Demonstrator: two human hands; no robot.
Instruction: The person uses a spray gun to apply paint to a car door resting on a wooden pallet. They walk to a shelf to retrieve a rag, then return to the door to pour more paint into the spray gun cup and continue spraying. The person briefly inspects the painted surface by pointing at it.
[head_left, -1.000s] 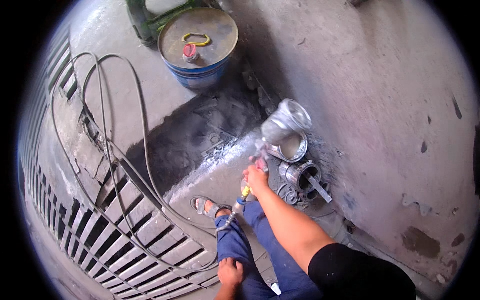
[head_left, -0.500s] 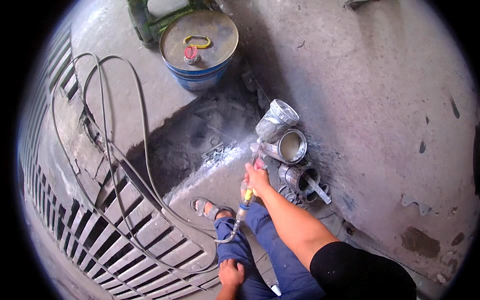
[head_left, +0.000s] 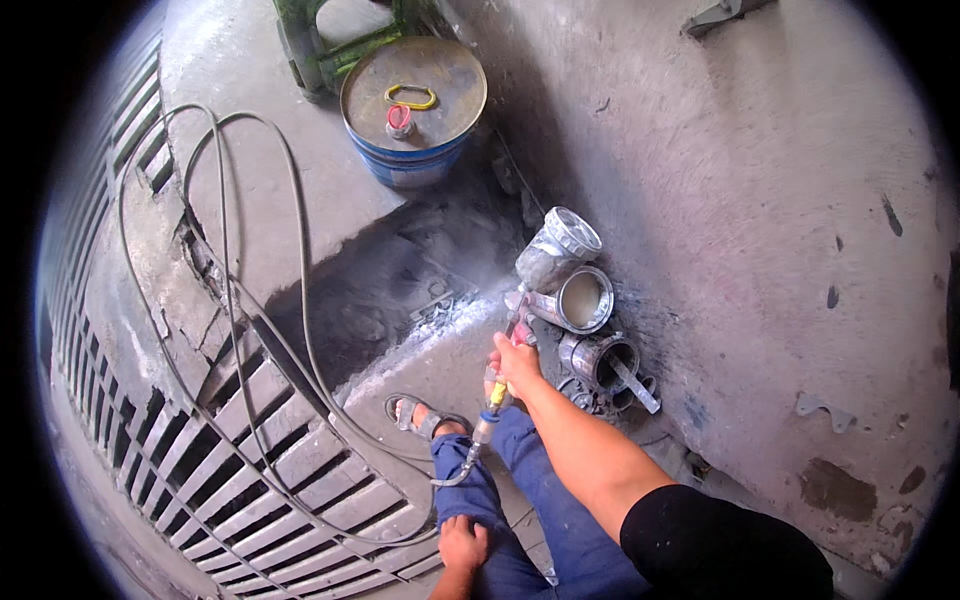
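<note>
My right hand is wrapped round the handle of a spray gun with a reddish body. White mist comes from around the gun's head, over the pit's edge. A paint-smeared lidded cup is tilted just above the gun's head; whether it is attached, I cannot tell. Close by on the right is a can of pale liquid. Below the handle, a yellow and blue fitting joins a grey air hose. My left hand lies on my left thigh, holding nothing, fingers apart.
A dark pit of rubble lies ahead, with a blue drum at its far edge. A slatted grate and looped hose are on the left. Another can with a flat stick in it stands by the stained wall.
The view has shifted slightly, so the drum and pit appear a little lower and farther right. Both hands keep almost the same places, and white mist still shows at the gun.
</note>
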